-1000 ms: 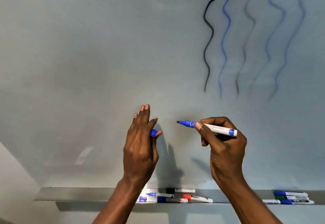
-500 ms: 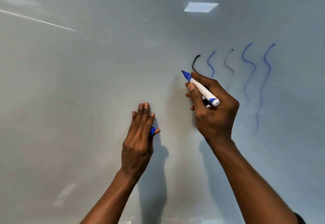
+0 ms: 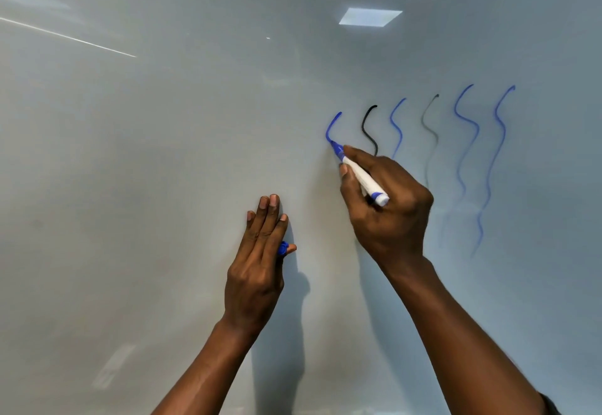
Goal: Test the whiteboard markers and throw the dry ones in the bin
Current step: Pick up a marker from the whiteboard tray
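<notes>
My right hand (image 3: 387, 206) grips an uncapped blue whiteboard marker (image 3: 361, 175) with a white barrel. Its tip touches the whiteboard (image 3: 163, 154) at the lower end of a fresh, solid blue stroke (image 3: 331, 127). My left hand (image 3: 257, 261) lies against the board with straight fingers, and the blue cap (image 3: 282, 248) is pinched between thumb and fingers. To the right of the fresh stroke run several wavy test lines: a dark black one (image 3: 369, 127), a blue one (image 3: 395, 124), a faint grey one (image 3: 430, 127) and two longer blue ones (image 3: 495, 154).
Ceiling lights (image 3: 369, 17) reflect in the glossy board at the top. The marker tray and the bin are out of view.
The view rose, so the tray with spare markers dropped out of sight. My right hand lifted the marker to the board and drew a short blue stroke left of the black line. My left hand keeps the cap.
</notes>
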